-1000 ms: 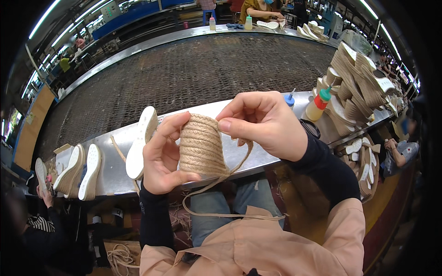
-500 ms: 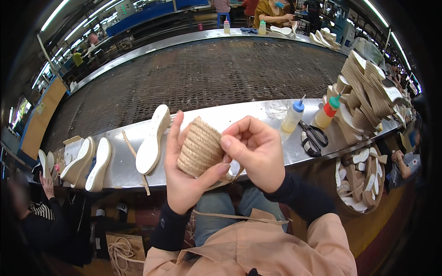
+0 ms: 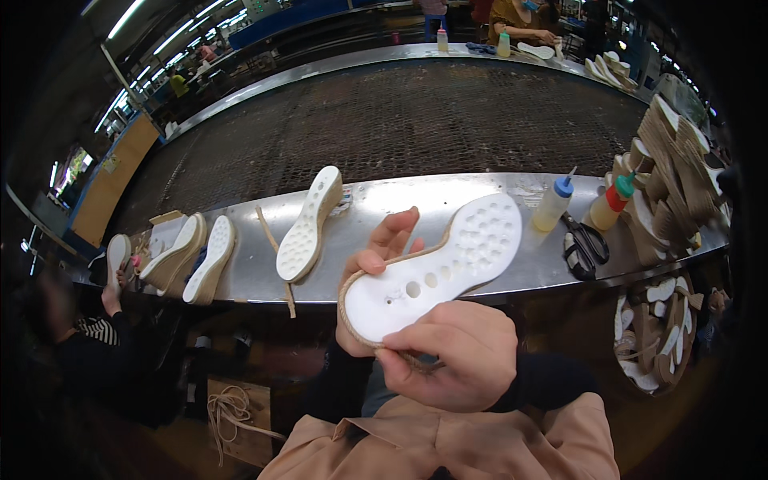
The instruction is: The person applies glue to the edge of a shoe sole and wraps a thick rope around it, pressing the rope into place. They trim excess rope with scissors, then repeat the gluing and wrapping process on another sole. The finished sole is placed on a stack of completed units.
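A white-topped espadrille wedge sole (image 3: 432, 290) with a row of holes and dimples is in my hands, tilted with its top face up. My left hand (image 3: 388, 236) grips the heel end from beneath and the far side; the palm is partly hidden by the sole. Fingers and thumb of my right hand (image 3: 464, 352) pinch the braided jute edge along the near side of the heel. Whether a loose strip is in that pinch, I cannot tell. On the metal bench left of my hands lies another wedge sole (image 3: 308, 232), with a jute strip (image 3: 278, 264) beside it.
More wedge soles (image 3: 212, 260) stand at the left. To the right are a blue-capped bottle (image 3: 552, 206), a green-capped bottle (image 3: 612, 202), black scissors (image 3: 586, 246) and stacked wedges (image 3: 672, 160). A basket of soles (image 3: 652, 336) is below. Beyond the metal bench (image 3: 384, 196) runs a mesh conveyor (image 3: 384, 120). A co-worker's hand (image 3: 110, 298) is at left.
The held wedge sole has turned from showing its wrapped jute heel to showing its white top face. My right hand has moved lower, to the near heel edge. The view has shifted left.
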